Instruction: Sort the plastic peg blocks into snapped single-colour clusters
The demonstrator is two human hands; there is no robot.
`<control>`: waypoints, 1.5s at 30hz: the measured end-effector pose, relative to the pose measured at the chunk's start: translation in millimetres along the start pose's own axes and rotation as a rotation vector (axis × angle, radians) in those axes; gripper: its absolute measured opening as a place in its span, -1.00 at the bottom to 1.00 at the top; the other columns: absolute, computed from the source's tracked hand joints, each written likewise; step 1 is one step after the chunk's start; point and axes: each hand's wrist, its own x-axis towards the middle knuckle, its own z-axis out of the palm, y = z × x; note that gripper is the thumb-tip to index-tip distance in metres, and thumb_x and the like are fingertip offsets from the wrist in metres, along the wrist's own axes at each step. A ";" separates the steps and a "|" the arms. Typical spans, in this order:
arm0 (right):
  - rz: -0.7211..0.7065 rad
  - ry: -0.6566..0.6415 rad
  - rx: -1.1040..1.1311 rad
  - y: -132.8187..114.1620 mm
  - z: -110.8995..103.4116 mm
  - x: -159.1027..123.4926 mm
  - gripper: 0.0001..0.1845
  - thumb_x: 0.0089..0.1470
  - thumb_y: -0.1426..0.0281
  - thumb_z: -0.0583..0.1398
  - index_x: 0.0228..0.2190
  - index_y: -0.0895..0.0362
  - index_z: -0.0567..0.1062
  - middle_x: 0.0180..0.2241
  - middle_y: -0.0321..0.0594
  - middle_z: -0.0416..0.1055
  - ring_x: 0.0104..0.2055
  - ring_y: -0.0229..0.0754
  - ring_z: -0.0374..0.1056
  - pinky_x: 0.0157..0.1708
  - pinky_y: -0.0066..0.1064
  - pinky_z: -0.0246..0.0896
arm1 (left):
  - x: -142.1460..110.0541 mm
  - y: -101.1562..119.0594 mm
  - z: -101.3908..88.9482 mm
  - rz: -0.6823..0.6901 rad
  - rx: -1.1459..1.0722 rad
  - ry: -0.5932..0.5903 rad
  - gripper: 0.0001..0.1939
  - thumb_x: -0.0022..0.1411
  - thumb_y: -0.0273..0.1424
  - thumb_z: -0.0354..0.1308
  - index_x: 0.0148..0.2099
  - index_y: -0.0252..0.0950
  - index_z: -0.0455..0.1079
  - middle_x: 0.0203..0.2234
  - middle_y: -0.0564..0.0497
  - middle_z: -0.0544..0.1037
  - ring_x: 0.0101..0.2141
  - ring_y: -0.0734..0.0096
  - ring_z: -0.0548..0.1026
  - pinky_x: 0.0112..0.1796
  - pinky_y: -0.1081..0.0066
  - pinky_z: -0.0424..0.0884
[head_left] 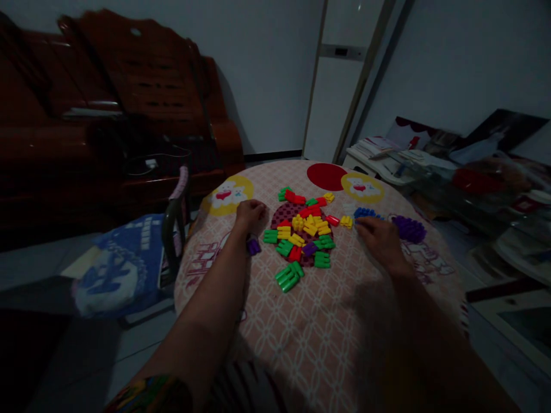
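My left hand (pixel 251 214) hovers at the left of the pile with its fingers curled together; whatever may be in them is hidden. Just below it lies a purple building block (pixel 253 246). At the right, my right hand (pixel 381 236) pinches at the near left end of a row of blue building blocks (pixel 367 214), with a bit of blue at its fingertips. Between my hands lie loose yellow blocks (pixel 310 225), red blocks (pixel 295 198) and green blocks (pixel 289 277). A cluster of purple blocks (pixel 408 229) sits beyond my right hand.
The blocks lie on a round table (pixel 301 321) with a patterned cloth. A chair (pixel 174 221) with a blue bag (pixel 124 267) stands at the left, before a wooden sofa (pixel 150 97). At the right is a cluttered glass-topped table (pixel 456 183).
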 end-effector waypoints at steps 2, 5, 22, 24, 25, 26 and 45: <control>-0.112 -0.131 0.039 -30.3 21.8 -0.5 -0.73 0.15 0.33 0.17 -0.23 0.09 0.66 -0.18 -0.09 0.62 -0.15 -0.01 0.51 -0.07 -0.22 0.33 | -1.5 1.9 -0.2 -0.017 -0.061 -0.014 -0.87 0.00 -0.38 0.17 -0.45 -0.33 0.49 -0.63 0.03 0.49 -0.57 0.45 0.40 -0.47 0.47 0.31; -0.226 -0.301 0.003 -60.4 46.0 -2.7 -0.78 0.14 0.36 0.24 -0.19 0.10 0.64 -0.18 -0.08 0.61 -0.12 -0.01 0.49 -0.08 -0.26 0.28 | -3.3 4.2 -0.6 -0.056 -0.159 -0.017 -0.89 -0.01 -0.38 0.21 -0.46 -0.34 0.47 -0.62 0.03 0.50 -0.58 0.47 0.39 -0.46 0.45 0.33; 0.072 -0.249 0.232 -28.7 32.9 -4.2 -0.72 0.02 0.21 0.34 -0.30 0.13 0.50 -0.46 -0.37 0.40 -0.43 -0.28 0.26 -0.40 -0.43 0.08 | 5.9 -0.9 -2.1 -0.059 -0.029 -0.008 -0.83 -0.06 -0.35 0.19 -0.43 -0.34 0.52 -0.64 0.03 0.51 -0.57 0.44 0.42 -0.51 0.50 0.31; 0.222 -0.183 0.299 -10.9 16.1 -6.8 -0.66 -0.06 0.20 0.36 -0.28 0.11 0.47 -0.50 -0.41 0.37 -0.51 -0.29 0.25 -0.49 -0.45 0.08 | 4.5 1.5 -2.8 -0.054 -0.026 -0.012 -0.84 -0.06 -0.36 0.19 -0.44 -0.34 0.52 -0.62 0.03 0.52 -0.56 0.43 0.43 -0.51 0.50 0.32; 0.286 -0.156 0.314 -0.9 6.7 -8.8 -0.63 -0.10 0.19 0.36 -0.27 0.11 0.46 -0.51 -0.41 0.37 -0.54 -0.29 0.25 -0.53 -0.46 0.08 | 3.8 2.5 -3.2 -0.051 -0.024 -0.012 -0.85 -0.07 -0.36 0.20 -0.44 -0.33 0.52 -0.62 0.03 0.52 -0.56 0.44 0.43 -0.51 0.51 0.32; 0.334 -0.130 0.307 9.4 -3.0 -11.2 -0.61 -0.14 0.18 0.37 -0.29 0.12 0.47 -0.53 -0.41 0.37 -0.57 -0.29 0.24 -0.57 -0.46 0.08 | 3.4 3.1 -3.5 -0.051 -0.021 -0.011 -0.85 -0.07 -0.37 0.20 -0.44 -0.33 0.52 -0.61 0.03 0.53 -0.56 0.44 0.43 -0.51 0.51 0.32; 0.343 -0.291 -0.760 109.3 -71.0 5.7 -0.80 0.03 0.43 0.23 -0.34 0.25 0.65 -0.28 0.00 0.60 -0.24 -0.08 0.47 -0.30 -0.39 0.14 | -0.9 8.8 -5.4 0.005 0.125 0.012 -0.86 -0.03 -0.37 0.20 -0.43 -0.31 0.56 -0.59 -0.01 0.58 -0.53 0.40 0.49 -0.50 0.52 0.35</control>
